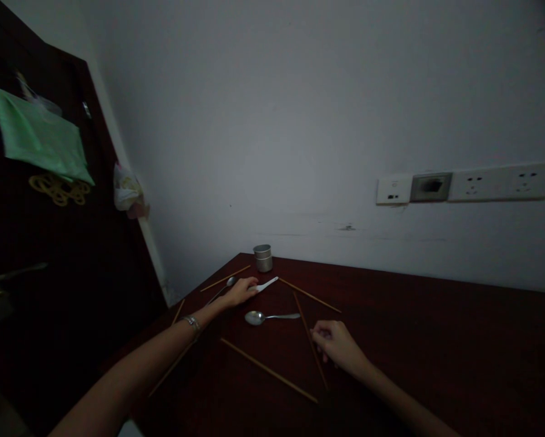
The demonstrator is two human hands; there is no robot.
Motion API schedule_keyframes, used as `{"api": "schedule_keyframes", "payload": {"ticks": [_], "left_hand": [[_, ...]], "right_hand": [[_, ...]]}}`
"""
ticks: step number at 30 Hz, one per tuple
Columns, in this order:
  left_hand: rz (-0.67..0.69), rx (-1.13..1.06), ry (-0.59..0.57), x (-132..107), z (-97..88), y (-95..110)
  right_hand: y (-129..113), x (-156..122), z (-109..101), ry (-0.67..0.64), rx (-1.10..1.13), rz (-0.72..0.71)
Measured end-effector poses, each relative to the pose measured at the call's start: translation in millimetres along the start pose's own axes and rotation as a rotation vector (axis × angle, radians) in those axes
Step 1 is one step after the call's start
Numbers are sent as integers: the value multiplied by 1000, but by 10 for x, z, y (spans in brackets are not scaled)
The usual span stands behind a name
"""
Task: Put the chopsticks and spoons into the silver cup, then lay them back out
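My left hand (241, 291) reaches across the table, its fingers closed at the bowl end of a white soup spoon (269, 283), whose handle points right. A long-handled metal spoon (231, 281) lies beside that hand, partly hidden by my arm. Nearer to me is another metal spoon (255, 317), with its handle to the right. My right hand (338, 345) is curled close beside a dark reddish chopstick (309, 337); whether its fingertips touch it or hold anything, I cannot make out. A paler chopstick (269, 370) lies slanted in front.
A metal cup (263, 258) stands at the table's (413, 328) back corner. More chopsticks (309, 295) are spread around the spoons. The wall (277, 133) with sockets (473, 185) rises behind; a dark door (72, 261) with a green cloth (40, 133) is at left.
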State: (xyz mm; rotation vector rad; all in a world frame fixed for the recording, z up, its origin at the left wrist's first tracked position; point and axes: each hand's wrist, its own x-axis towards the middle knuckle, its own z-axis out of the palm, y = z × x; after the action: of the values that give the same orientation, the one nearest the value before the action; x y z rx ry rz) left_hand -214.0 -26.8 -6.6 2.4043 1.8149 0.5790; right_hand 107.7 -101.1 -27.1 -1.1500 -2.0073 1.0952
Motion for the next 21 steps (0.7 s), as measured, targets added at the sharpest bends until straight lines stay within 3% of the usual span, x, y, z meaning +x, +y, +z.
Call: {"api": "schedule_keyframes", "payload": {"ticks": [21], "left_hand": [[72,1,-217,75,-251,-26]], "right_hand": [[-10,-11,-8,-2,-12,-17]]}}
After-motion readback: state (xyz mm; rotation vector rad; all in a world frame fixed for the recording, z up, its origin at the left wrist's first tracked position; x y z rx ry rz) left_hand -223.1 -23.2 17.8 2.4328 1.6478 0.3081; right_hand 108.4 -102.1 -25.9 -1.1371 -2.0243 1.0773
